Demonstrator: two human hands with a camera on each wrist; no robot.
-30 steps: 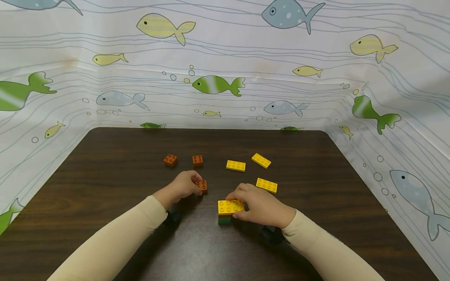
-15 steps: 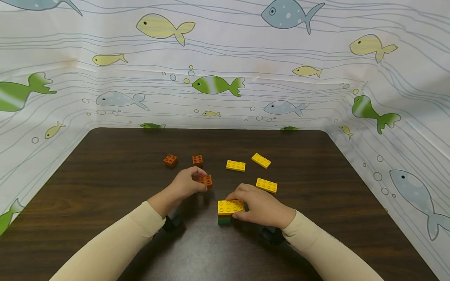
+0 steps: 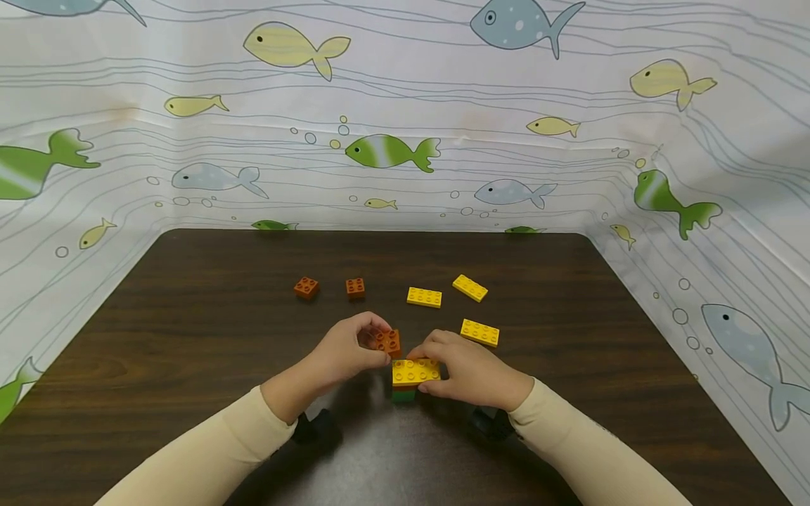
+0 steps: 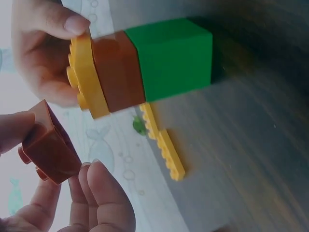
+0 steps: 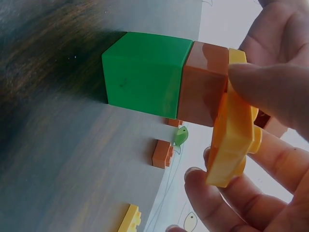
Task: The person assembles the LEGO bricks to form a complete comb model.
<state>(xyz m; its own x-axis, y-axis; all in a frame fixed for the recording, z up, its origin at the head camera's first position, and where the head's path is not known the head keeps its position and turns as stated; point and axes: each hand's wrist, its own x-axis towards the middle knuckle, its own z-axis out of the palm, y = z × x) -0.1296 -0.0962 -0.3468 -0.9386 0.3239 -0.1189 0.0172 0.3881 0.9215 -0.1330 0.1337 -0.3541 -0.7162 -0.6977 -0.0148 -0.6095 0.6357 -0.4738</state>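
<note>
My left hand (image 3: 348, 353) pinches a brown toy brick (image 4: 53, 145) between thumb and fingers, raised beside the top of a small stack. That stack has a green block (image 5: 145, 75) at the bottom, a brown brick (image 5: 203, 82) above it and a yellow plate (image 3: 414, 372) on top. The yellow plate juts out past the brown brick toward the right. My right hand (image 3: 471, 369) grips the yellow plate at its overhanging end, thumb in front and fingers behind. The stack stands upright on the table.
Two brown bricks lie at the back left, one brick (image 3: 306, 288) turned askew and the other brick (image 3: 356, 288) straight. Behind my right hand lie three yellow plates, among them a near plate (image 3: 480, 332). A fish-patterned curtain (image 3: 392, 112) borders the dark table (image 3: 209, 295).
My left hand has lifted the brown brick off the table and brought it right, close to the stack's upper left. My right hand has stayed on the yellow plate.
</note>
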